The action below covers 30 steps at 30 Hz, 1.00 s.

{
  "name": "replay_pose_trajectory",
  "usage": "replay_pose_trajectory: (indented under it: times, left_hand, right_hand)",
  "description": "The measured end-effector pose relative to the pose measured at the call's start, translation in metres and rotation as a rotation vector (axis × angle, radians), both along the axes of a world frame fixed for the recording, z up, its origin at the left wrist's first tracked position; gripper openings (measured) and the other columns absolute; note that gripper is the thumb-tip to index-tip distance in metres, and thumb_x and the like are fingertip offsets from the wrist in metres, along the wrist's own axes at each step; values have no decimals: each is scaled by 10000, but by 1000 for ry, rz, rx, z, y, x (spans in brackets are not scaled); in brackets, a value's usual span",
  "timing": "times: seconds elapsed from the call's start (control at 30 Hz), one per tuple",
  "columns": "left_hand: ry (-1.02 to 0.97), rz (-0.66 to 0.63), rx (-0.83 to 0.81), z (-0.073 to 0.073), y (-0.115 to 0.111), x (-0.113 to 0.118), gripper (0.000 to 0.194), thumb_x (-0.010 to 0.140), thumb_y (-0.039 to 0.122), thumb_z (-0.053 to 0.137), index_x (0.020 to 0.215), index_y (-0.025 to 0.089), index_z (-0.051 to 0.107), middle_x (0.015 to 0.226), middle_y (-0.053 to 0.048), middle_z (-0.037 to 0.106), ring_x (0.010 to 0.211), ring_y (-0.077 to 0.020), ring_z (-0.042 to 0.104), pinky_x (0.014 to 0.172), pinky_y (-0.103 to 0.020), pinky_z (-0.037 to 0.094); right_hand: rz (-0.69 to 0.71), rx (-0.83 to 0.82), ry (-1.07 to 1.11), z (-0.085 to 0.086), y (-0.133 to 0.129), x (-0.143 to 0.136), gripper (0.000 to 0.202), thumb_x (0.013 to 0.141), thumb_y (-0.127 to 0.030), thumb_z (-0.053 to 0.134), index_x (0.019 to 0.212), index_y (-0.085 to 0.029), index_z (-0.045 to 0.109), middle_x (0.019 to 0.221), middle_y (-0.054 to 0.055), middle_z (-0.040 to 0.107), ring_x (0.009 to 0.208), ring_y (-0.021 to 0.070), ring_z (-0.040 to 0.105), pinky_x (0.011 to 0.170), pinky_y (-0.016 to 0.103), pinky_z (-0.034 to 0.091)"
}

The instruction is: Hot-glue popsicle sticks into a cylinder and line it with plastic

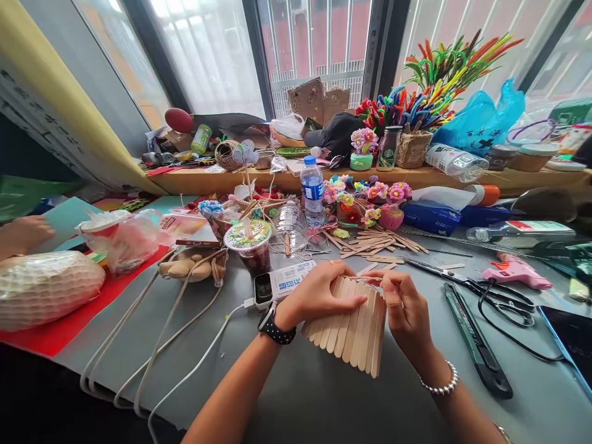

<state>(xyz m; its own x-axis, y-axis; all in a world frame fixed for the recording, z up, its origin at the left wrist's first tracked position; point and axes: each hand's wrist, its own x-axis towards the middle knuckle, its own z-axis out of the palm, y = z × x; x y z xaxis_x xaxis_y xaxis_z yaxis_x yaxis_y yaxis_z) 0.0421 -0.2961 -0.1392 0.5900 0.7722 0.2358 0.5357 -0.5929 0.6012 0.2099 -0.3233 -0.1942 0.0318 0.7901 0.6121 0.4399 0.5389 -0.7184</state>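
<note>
Looks toward a row of tall windows (319,68) set in dark frames (259,55), with upright white bars (296,37) outside and a reddish-pink wall (312,52) beyond. Lit by pale daylight, brightest through the hazy panes at left. Beneath the glass, runs a long wooden ledge (259,180), crowded from end to end. Below that, spreads a smooth gray table (337,407). At far left, slants a yellow strip (69,80) beside a gray panel (60,37).

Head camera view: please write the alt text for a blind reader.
The left hand holds a panel of wooden sticks while the right hand pinches a thin strand at its top edge, above a gray table with scissors and a pink glue gun.
</note>
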Motion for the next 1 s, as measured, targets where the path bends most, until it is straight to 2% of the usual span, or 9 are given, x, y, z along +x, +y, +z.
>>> replay_pose_trajectory:
  times: [0.17,0.3,0.5,0.63,0.8,0.9,1.0]
  left_hand:
    - [-99,62,64,-2,-9,7,310,699,401,580,898,167,537,866,-34,568,816,-173,523,742,-282,387]
    - [-163,85,123,-2,-11,16,305,681,374,600,888,160,533,855,-40,559,818,-177,512,745,-295,398]
    - [-274,123,184,-7,-18,28,332,670,353,620,936,170,538,884,-48,538,866,-186,489,796,-320,397]
    - [-383,143,168,-14,-25,31,340,656,330,648,944,176,554,912,-56,542,883,-190,489,817,-335,393]
    - [-526,198,49,-17,-28,28,182,785,313,510,866,171,590,866,-58,556,853,-183,509,784,-328,401]
    - [-563,231,-14,-16,-29,27,211,835,289,430,817,170,603,827,-49,569,817,-172,517,764,-316,396]
    - [-570,246,-31,-15,-28,26,185,824,268,449,804,173,607,830,-40,572,823,-169,517,775,-306,385]
  right_hand:
    - [180,-214,350,12,-6,-3,163,855,-318,350,796,-224,469,1012,39,592,959,172,534,803,343,435]
    - [195,-265,483,17,-7,-4,195,843,-355,368,774,-218,488,1027,36,580,961,172,521,771,312,439]
    - [104,-277,567,21,-4,-1,226,819,-371,408,763,-203,548,949,34,584,900,165,526,713,278,427]
    - [95,-288,581,19,-7,0,222,810,-348,408,696,-203,531,930,19,582,891,161,511,744,287,402]
    - [150,-260,547,17,-11,-3,222,793,-306,428,599,-198,432,915,9,579,867,158,499,713,278,385]
    - [165,-226,477,16,-12,-4,227,805,-271,417,590,-197,412,908,2,572,879,148,491,725,266,372]
    - [166,-200,433,16,-12,-4,223,818,-254,404,602,-199,413,905,-3,568,885,143,495,744,267,368]
